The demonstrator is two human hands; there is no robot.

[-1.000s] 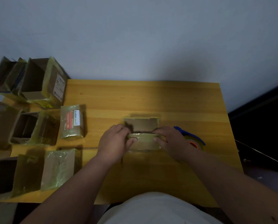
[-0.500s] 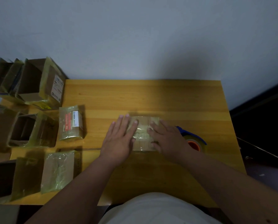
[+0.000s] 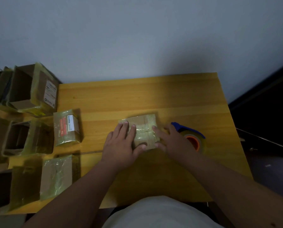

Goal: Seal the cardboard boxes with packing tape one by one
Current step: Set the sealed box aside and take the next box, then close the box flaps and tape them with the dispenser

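A small cardboard box (image 3: 144, 130), flaps closed and glossy with old tape, lies near the middle of the yellow wooden desk (image 3: 137, 96). The left hand (image 3: 121, 143) presses flat on its left half, fingers straight and slightly spread. The right hand (image 3: 172, 142) rests on its right edge, fingers extended and apart. Just right of that hand sits the blue tape dispenser (image 3: 190, 135), close to the desk's right edge. The far half of the desk lies bare. Along the left edge crowd a sealed box (image 3: 67, 127), a flat box (image 3: 57, 175) and open boxes (image 3: 25, 89).
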